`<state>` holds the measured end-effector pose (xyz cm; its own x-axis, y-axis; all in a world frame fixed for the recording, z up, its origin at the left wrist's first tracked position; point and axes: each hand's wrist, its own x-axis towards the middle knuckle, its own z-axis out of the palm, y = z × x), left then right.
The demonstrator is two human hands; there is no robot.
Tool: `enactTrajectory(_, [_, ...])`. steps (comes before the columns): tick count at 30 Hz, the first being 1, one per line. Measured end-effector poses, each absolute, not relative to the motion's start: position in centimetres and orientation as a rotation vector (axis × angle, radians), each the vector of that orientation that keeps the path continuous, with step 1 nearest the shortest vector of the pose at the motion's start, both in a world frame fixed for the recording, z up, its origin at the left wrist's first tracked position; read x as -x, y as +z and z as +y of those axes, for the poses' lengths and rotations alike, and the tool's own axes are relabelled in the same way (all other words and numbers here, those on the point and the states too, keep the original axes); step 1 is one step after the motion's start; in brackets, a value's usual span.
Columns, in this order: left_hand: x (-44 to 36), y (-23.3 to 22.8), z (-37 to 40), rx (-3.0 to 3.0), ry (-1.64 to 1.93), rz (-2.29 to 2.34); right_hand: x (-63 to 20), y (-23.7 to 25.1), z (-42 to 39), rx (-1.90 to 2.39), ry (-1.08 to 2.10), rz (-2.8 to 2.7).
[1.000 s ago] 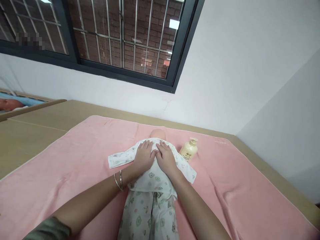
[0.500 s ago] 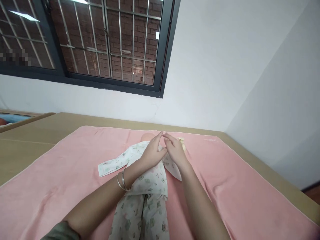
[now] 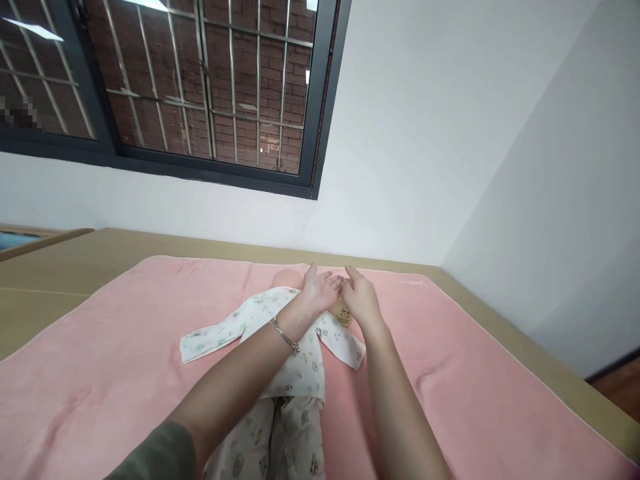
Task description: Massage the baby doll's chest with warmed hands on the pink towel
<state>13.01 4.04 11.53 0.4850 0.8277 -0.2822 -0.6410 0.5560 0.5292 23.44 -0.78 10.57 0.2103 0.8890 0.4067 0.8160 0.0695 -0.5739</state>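
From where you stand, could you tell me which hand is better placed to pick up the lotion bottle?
The right hand, probably: it hovers directly over the lotion bottle, which peeks out beneath it, while the left hand sits further left, above the doll.

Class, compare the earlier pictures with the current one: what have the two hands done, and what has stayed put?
Both hands have lifted off the doll's chest and reached over to the lotion bottle. The left hand is open, palm up, beside it; the right hand covers the bottle, grip unclear. The doll still lies on the pink towel, sleeves spread.
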Motion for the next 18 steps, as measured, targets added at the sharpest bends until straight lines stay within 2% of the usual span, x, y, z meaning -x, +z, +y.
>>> enactTrajectory(9, [-10.9,12.1,1.0,-0.365,0.826,0.396,-21.3,10.2,-0.9,1.928,0.032,-1.711])
enactTrajectory(14, [-6.0,13.4,-2.2,-0.470,0.781,0.235,-16.2,10.6,-3.6,1.697,0.035,-1.809])
enactTrajectory(18, [-2.7,13.2,-3.4,-0.591,0.851,0.299,-10.9,10.4,-7.4,1.453,-0.035,-1.971])
